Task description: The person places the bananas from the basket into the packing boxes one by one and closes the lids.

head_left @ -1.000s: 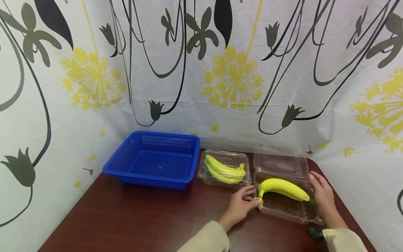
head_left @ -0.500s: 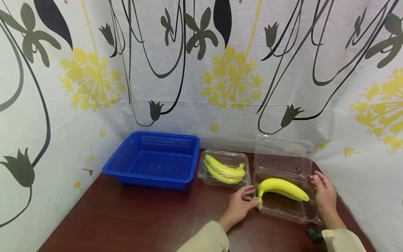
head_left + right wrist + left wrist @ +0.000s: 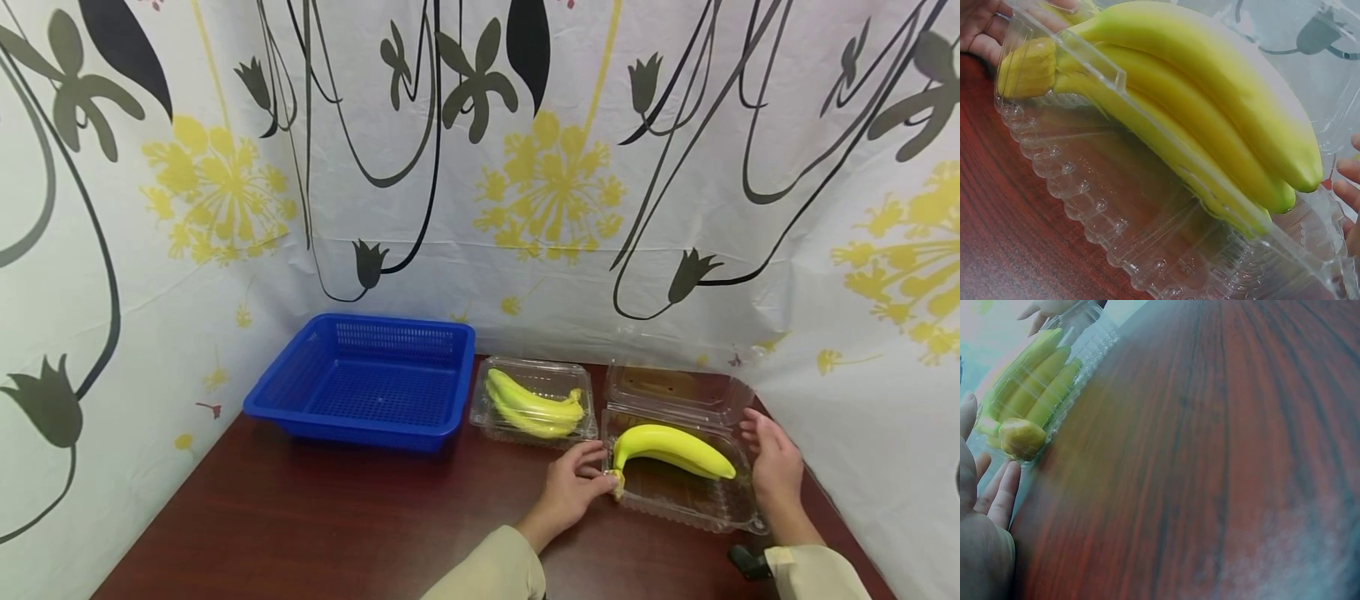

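Note:
A bunch of bananas (image 3: 675,446) lies in a clear plastic clamshell box (image 3: 690,508) at the right of the table, its stem at the left front corner. The box's lid (image 3: 678,392) is swung back behind the base. My left hand (image 3: 568,486) is at the box's left side, thumb by the stem; the left wrist view shows its fingers (image 3: 1005,494) extended at the wall. Beside the right wall is my right hand (image 3: 776,462), fingers loosely bent; the right wrist view shows them (image 3: 1349,181) apart from the bananas.
A second clear box (image 3: 483,408) with bananas (image 3: 536,406) inside stands just left, its lid down. Farther left sits a blue plastic basket (image 3: 300,417). A small dark object (image 3: 748,562) lies by the right sleeve. Patterned cloth (image 3: 555,308) hangs behind the table.
The lid tilted upward, then dropped back lower. My right hand moved slightly right, away from the lid's edge. My left hand and the bananas stayed put.

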`<state>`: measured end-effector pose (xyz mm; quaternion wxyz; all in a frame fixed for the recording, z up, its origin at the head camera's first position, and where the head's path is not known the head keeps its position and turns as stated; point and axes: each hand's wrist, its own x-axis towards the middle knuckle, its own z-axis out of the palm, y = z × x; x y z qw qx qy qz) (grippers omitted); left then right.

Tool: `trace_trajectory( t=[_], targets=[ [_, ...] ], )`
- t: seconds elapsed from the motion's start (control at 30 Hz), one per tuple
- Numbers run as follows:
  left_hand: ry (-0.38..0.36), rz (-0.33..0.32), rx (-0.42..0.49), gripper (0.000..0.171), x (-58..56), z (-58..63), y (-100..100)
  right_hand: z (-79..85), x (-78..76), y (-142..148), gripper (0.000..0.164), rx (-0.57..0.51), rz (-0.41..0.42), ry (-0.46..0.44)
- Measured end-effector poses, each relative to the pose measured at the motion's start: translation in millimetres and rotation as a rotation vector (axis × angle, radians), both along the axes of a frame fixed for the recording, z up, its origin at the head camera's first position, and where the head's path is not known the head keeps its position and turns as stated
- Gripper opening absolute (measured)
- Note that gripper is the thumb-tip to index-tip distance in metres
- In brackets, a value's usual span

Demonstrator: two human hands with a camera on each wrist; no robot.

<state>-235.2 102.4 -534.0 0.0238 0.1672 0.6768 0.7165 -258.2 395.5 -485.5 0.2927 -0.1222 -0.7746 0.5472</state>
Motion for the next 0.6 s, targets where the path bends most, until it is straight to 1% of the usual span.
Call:
trace_trajectory(
  t=[0.1, 0.27, 0.33, 0.5, 0.6],
  targets=[
    [0.0, 0.003, -0.004, 0.052, -0.1, -0.7, 0.3, -1.2, -1.9, 1.8, 0.047, -0.018, -0.005, 0.023],
    [-0.022, 0.009, 0.001, 0.053, -1.0, -0.7, 0.6, -1.1, -3.5, 3.5, 0.05, -0.096, -0.013, 0.034],
    [-0.026, 0.011, 0.001, 0.053, -1.1, -0.4, 0.8, 0.0, -2.9, 3.2, 0.05, -0.158, -0.009, 0.044],
    [-0.03, 0.014, -0.002, 0.052, -0.5, 0.2, 0.9, 2.2, -1.1, 2.7, 0.046, -0.353, 0.006, 0.102],
    [-0.02, 0.013, -0.006, 0.052, -0.1, 0.6, 0.3, 1.9, -0.4, 3.3, 0.046, -0.426, 0.02, 0.144]
  ],
)
